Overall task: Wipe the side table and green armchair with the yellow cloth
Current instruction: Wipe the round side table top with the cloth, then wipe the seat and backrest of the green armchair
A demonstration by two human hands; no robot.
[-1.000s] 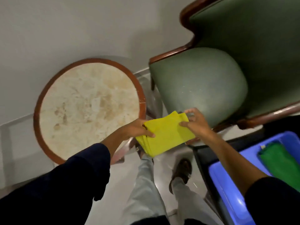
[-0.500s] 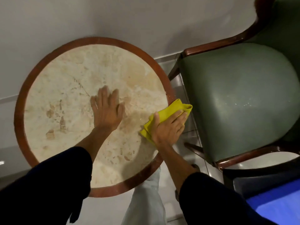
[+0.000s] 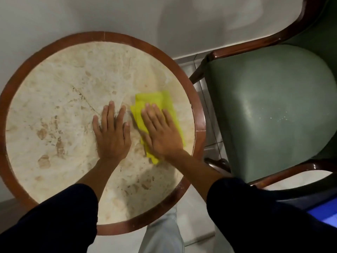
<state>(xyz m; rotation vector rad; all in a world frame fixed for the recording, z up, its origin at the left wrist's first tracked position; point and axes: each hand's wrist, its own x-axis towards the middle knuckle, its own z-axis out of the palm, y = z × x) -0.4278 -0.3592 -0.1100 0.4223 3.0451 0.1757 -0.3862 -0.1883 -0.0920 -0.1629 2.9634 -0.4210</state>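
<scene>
The round side table (image 3: 54, 84) has a beige marble top and a brown wooden rim. A folded yellow cloth (image 3: 155, 101) lies on its right half. My right hand (image 3: 162, 130) presses flat on the cloth, fingers spread, covering its lower part. My left hand (image 3: 111, 132) rests flat and bare on the marble just left of the cloth, almost touching it. The green armchair (image 3: 269, 110), with a dark wooden frame, stands to the right of the table.
A pale wall (image 3: 127, 15) runs behind the table and chair. A narrow strip of tiled floor (image 3: 206, 106) separates table and chair. A blue bin corner (image 3: 326, 214) shows at the lower right. My light trouser leg (image 3: 162, 234) is below the table edge.
My right hand has slid the cloth from the table's right rim inward onto the marble. My left hand stays flat on the top, and the view has come closer over the table.
</scene>
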